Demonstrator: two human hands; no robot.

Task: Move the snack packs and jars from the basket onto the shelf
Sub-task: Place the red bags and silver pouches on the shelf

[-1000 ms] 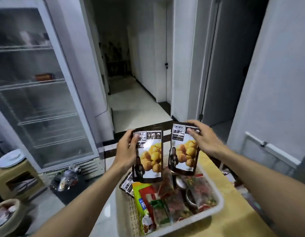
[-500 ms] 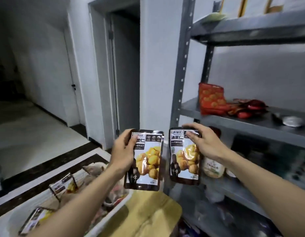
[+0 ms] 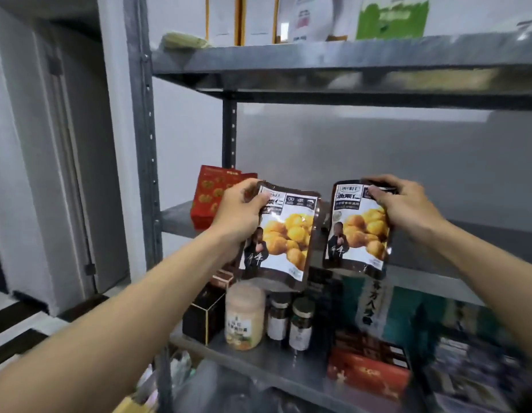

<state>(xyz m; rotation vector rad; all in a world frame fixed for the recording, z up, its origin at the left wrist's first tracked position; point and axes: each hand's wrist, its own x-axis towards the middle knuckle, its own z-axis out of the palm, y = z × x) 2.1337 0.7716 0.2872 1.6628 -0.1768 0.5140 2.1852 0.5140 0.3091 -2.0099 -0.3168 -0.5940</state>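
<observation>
Blur smears the right end of the grey metal shelf rack (image 3: pixel 142 144), so the teal and dark packages (image 3: pixel 431 323) on its lower board cannot be told apart. On the top board, a white carton (image 3: pixel 312 19) and a green carton (image 3: pixel 393 20) are cut off by the upper edge of the view. The middle board is partly hidden behind two brown-edged snack packs printed with yellow chestnuts. Both packs are held upright in front of it, side by side and slightly apart.

The left hand (image 3: pixel 239 213) grips the left snack pack (image 3: pixel 285 242) at its top left corner, thumb over the front, the fingers out of sight behind. The right hand (image 3: pixel 407 204) pinches the right snack pack (image 3: pixel 358 234) at its top right corner, fingers curled over the upper edge.

A red printed box (image 3: pixel 209 198) stands at the left end of the middle board, partly covered by the left hand. On the lower board stand a black box (image 3: pixel 203 314), a pale plastic jar with a pinkish lid (image 3: pixel 245 317) and two small dark glass jars (image 3: pixel 278 318), close together. What the jars contain is unclear. A flat red carton (image 3: pixel 369 378) lies further right.
</observation>
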